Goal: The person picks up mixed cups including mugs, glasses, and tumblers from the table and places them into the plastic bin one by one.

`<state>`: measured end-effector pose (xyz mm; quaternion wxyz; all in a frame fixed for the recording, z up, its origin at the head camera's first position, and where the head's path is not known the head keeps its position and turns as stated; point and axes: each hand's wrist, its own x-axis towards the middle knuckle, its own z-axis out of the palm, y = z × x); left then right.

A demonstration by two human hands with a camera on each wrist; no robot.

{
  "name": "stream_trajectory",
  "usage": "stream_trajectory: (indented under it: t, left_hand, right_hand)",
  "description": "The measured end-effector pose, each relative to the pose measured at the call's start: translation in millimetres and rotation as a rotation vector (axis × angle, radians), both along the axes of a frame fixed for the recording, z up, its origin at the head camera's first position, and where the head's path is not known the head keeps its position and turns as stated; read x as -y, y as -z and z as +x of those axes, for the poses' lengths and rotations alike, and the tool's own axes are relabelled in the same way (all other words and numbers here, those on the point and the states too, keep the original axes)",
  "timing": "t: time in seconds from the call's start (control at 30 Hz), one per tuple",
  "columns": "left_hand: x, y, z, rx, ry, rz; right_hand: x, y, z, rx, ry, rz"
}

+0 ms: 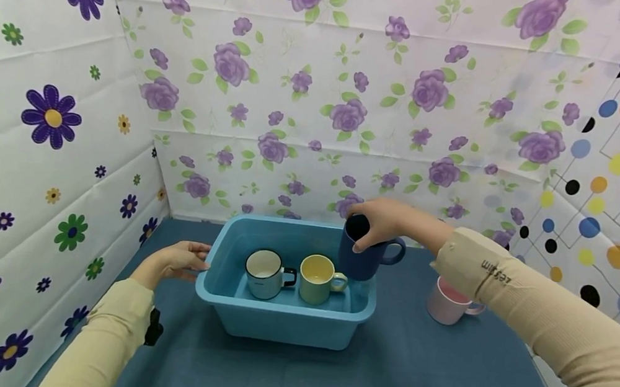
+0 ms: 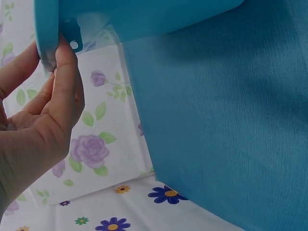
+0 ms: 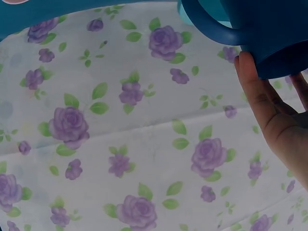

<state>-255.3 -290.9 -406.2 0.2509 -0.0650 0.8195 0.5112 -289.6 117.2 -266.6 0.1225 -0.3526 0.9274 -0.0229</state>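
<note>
My right hand [image 1: 383,220] grips a dark blue mug [image 1: 358,259] near its rim, thumb on the near side. The mug is upright, slightly tilted, over the right end of a light blue plastic basin [image 1: 282,308], its handle pointing right. In the right wrist view, the fingers [image 3: 252,79] hold the mug's rim. My left hand [image 1: 177,260] pinches the basin's left rim, with thumb and fingers on either side of it in the left wrist view. Inside the basin, a white mug with a black handle [image 1: 263,281] stands left of a yellow-green mug [image 1: 315,284].
A pink mug [image 1: 447,305] stands on the blue tabletop [image 1: 382,375], right of the basin and beneath my right forearm. Flower-patterned sheets [image 1: 319,95] rise behind and to the left; a dotted sheet [image 1: 611,204] borders the right side.
</note>
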Motion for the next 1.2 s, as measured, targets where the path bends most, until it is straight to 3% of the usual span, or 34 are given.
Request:
stream_trajectory:
  t: [0.67,1.2]
  left_hand:
    - [-0.1,-2.1,-0.6,0.019,-0.002,0.013]
    - [-1.0,-3.2,1.2,0.016,-0.013,-0.002]
  right_hand:
    - [57,5.3,-5.5,0.056,-0.048,0.068]
    - [103,22.1,-4.1,0.081,-0.088,0.079]
